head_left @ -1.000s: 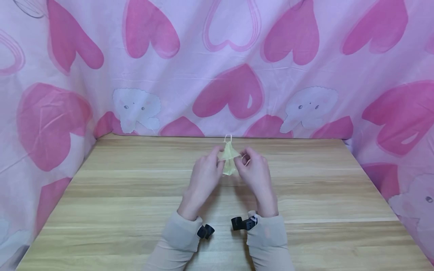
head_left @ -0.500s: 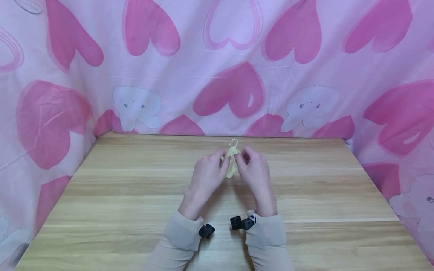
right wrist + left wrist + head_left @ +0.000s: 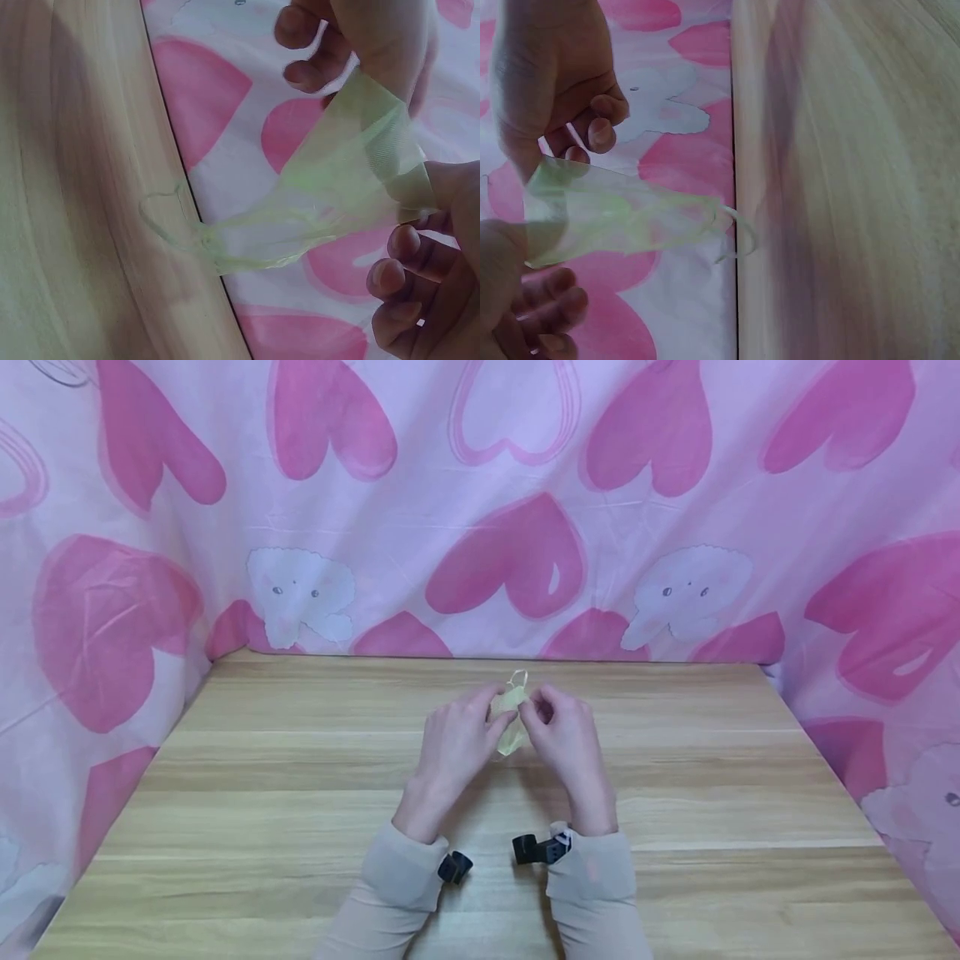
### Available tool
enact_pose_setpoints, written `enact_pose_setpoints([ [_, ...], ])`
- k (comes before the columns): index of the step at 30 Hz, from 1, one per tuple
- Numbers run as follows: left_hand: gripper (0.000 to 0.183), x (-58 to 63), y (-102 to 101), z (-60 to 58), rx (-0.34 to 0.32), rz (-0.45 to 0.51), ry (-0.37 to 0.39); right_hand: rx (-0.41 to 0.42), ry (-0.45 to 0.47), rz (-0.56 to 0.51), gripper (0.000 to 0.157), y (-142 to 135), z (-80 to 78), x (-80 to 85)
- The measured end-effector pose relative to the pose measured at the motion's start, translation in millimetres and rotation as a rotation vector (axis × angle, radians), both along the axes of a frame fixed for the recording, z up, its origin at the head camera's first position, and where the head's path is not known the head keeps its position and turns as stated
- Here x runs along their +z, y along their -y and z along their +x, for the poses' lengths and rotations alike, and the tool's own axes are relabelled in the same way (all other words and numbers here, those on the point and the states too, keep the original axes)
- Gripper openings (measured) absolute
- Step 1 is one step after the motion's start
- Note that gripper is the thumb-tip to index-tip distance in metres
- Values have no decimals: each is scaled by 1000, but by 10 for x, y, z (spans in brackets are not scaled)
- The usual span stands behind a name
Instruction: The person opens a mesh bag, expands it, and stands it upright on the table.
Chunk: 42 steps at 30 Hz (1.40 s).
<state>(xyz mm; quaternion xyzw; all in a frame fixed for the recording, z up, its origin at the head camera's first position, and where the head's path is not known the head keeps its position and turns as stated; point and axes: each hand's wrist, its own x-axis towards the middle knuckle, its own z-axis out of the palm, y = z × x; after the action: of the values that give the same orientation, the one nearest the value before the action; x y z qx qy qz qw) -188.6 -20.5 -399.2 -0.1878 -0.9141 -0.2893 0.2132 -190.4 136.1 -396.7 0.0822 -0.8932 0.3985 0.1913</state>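
A small, sheer pale yellow-green drawstring pouch (image 3: 510, 697) is held up between both hands in the head view, over the far part of the table. Its thin cord loop (image 3: 519, 677) sticks out at one end. My left hand (image 3: 459, 731) pinches one side of the pouch with thumb and fingers. On the other side, my right hand (image 3: 564, 727) pinches its edge. Both wrist views show the mesh pouch (image 3: 607, 217) stretched wide at the hands and narrowing toward the cord loop (image 3: 161, 217). Nothing can be made out inside it.
The wood-grain table (image 3: 300, 827) spreads beneath the hands. A pink cloth with hearts (image 3: 510, 560) hangs behind it and along both sides. Small black cameras (image 3: 454, 867) are strapped at the cuffs of both sleeves.
Both hands have drawn slightly closer together, and the left thumb has shifted right across the pouch. The pouch's flared upper part looks narrower, and its cord loop has tipped a little rightward.
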Motion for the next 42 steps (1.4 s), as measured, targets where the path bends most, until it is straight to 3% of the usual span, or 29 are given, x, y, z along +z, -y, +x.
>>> enact_pose_setpoints([
  [5,14,-22,16,-12,-20,-17,-98,59,7,1,12,-26,4,8],
  [10,7,-13,45,-15,-19,8,-112,87,27,-1,12,-61,-1,-3],
  [20,7,5,32,-15,-1,64,-124,14,61,-25,9,-48,7,18],
  [24,7,-6,10,-19,5,73,-165,17,178,-52,20,-31,33,55],
  [28,9,-13,5,-22,25,86,-208,102,381,-76,39,-3,73,94],
  [33,7,-9,6,-15,35,114,-220,198,517,-98,37,46,89,113],
  [36,11,7,3,-7,30,153,-136,179,538,-136,28,64,92,122],
  [42,32,46,-1,10,32,248,289,105,510,-160,27,47,79,116],
])
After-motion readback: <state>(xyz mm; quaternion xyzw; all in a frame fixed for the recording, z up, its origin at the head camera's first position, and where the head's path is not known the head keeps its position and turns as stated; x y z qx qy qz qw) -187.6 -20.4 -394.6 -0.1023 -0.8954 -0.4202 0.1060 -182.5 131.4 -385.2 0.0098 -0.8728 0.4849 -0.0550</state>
